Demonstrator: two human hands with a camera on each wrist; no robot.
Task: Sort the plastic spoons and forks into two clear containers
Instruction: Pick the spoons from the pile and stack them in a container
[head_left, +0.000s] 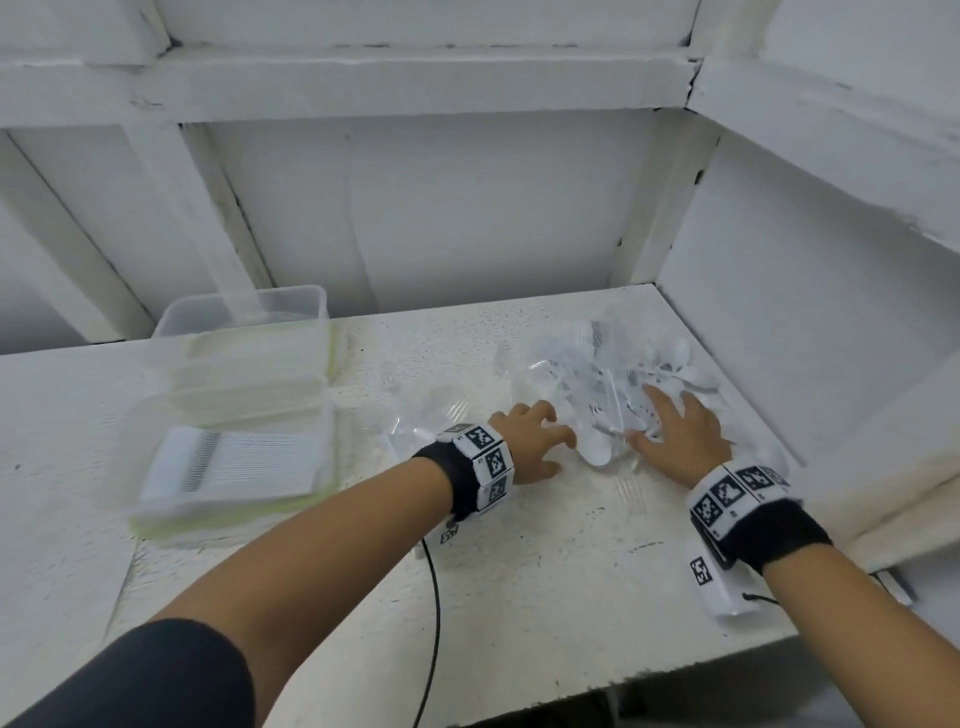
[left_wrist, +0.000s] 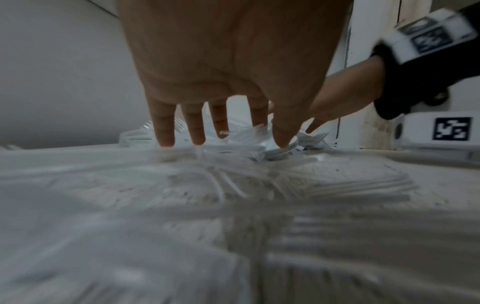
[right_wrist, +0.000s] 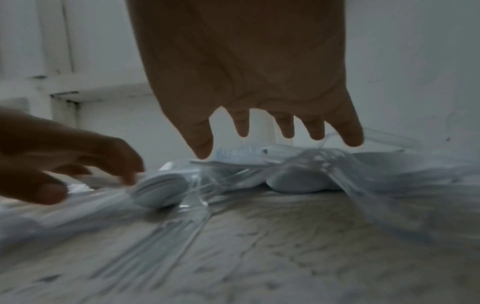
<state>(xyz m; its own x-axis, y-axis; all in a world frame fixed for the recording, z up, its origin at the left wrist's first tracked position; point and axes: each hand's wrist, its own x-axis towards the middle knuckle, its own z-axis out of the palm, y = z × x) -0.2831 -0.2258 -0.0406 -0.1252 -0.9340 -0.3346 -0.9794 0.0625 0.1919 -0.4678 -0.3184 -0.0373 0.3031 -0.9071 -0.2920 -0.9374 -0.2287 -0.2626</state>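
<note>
Head view showed the pile of white plastic cutlery (head_left: 623, 379) in clear wrapping on the bench (head_left: 519, 571), right of two clear containers (head_left: 234, 405). Left hand (head_left: 530, 441) and right hand (head_left: 680, 436) rested on it, fingers (left_wrist: 163, 131) spread, grasping nothing.

No words, brand names or numbers can be read. Only black-and-white coded square markers (head_left: 491, 460) are printed on the white wristbands (head_left: 727, 496), behind the fingers (head_left: 662, 410); faint print on the wrappers is perhaps present, but too blurred to make out.
</note>
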